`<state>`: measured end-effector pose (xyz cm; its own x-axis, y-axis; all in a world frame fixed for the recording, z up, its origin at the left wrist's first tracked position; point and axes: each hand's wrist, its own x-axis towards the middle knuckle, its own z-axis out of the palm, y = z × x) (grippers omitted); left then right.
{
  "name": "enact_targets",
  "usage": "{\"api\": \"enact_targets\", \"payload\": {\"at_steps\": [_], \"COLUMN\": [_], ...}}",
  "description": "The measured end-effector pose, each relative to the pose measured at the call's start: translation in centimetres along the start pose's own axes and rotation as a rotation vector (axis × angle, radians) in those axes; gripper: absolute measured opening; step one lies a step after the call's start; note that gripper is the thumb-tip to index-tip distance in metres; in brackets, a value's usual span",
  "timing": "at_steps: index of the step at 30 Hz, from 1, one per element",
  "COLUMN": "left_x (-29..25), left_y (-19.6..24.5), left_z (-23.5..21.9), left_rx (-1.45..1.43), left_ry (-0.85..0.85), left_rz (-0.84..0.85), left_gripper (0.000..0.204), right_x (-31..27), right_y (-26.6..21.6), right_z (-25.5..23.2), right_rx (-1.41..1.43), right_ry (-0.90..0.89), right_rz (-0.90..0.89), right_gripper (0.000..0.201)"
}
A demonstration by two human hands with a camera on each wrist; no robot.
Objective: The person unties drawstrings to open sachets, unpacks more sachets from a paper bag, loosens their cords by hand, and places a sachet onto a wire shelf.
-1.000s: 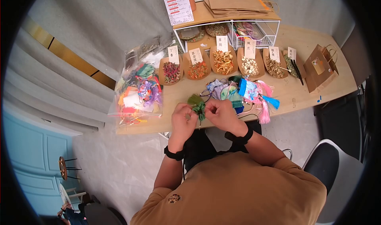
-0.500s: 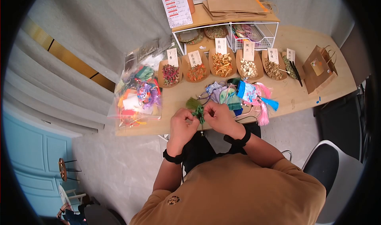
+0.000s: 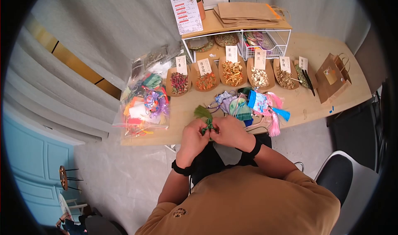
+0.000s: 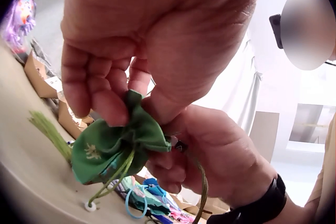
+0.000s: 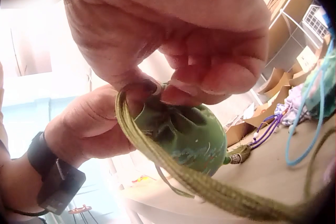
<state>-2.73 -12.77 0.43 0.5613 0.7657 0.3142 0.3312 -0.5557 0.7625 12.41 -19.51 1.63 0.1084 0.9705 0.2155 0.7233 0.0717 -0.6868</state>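
Observation:
Close above the table's front edge, both hands hold a small green drawstring pouch [image 4: 105,153] with an embroidered flower. My left hand [image 3: 194,137] pinches the gathered cloth at its mouth between thumb and fingers. From the other side, my right hand [image 3: 230,132] pinches the same mouth, thumb and fingertips meeting there. A thick olive cord [image 5: 173,171] loops from the right fingers across the right wrist view. Thinner drawstrings with a white bead [image 4: 91,206] dangle below the pouch. An olive tassel [image 3: 202,112] hangs off its bottom end, pointing away from me.
Just beyond the right hand lies a pile of colourful pouches [image 3: 240,104] with tassels. A clear plastic bag [image 3: 145,106] of supplies lies left. Labelled paper trays of dried herbs [image 3: 206,80] line the back, before a small shelf [image 3: 195,35]. A paper bag [image 3: 329,79] stands right.
The hands have drawn closer together around the pouch mouth and moved slightly toward the body. The tassel now stands out more beyond the fingers.

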Motion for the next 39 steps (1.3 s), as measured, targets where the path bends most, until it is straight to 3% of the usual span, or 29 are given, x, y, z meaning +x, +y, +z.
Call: {"api": "enact_targets", "payload": {"at_steps": [7,12,16,18,26,29,31,34,38,39], "left_x": [-0.2,-0.6,-0.6,-0.6,0.2,0.6,0.9,1.4,1.2,0.8], "left_y": [0.3,0.8,0.0,0.1,-0.2,-0.6,-0.7,-0.4,1.5,1.2], "left_z": [-0.8,-1.0,-1.2,-1.4,-2.3,-2.5,-2.9,-2.9,-3.5,-3.5], "left_rx": [0.108,0.189,0.242,0.189,-0.111,-0.152,0.06,0.117,0.011,-0.003], "left_ry": [0.02,0.023,0.085,0.078,0.007,-0.007,-0.02,0.062,0.043,0.05], "left_rz": [0.016,-0.06,-0.013,-0.14,-0.221,-0.191,-0.086,-0.068,-0.174,-0.038], "left_gripper": [0.017,0.018,0.018,0.016,0.013,0.013,0.013,0.016,0.018,0.019], "right_x": [0.0,-0.1,-0.6,-0.6,0.0,0.4,0.4,0.7,1.2,1.3], "right_y": [-0.2,-0.4,-0.6,-0.3,-0.4,0.3,0.5,0.2,0.4,0.5], "right_z": [0.4,0.7,0.2,0.3,-0.7,-0.4,-0.5,-0.4,-0.4,-0.4], "right_rx": [-0.139,-0.122,-0.103,-0.069,0.017,0.025,-0.054,-0.047,0.064,0.129], "right_ry": [-0.126,-0.129,-0.093,-0.045,-0.049,-0.017,-0.054,-0.025,0.006,0.044], "right_rz": [-0.018,-0.031,0.003,-0.019,0.015,-0.001,-0.029,-0.018,0.031,0.007], "right_gripper": [0.023,0.025,0.025,0.021,0.022,0.023,0.024,0.025,0.025,0.024]}}
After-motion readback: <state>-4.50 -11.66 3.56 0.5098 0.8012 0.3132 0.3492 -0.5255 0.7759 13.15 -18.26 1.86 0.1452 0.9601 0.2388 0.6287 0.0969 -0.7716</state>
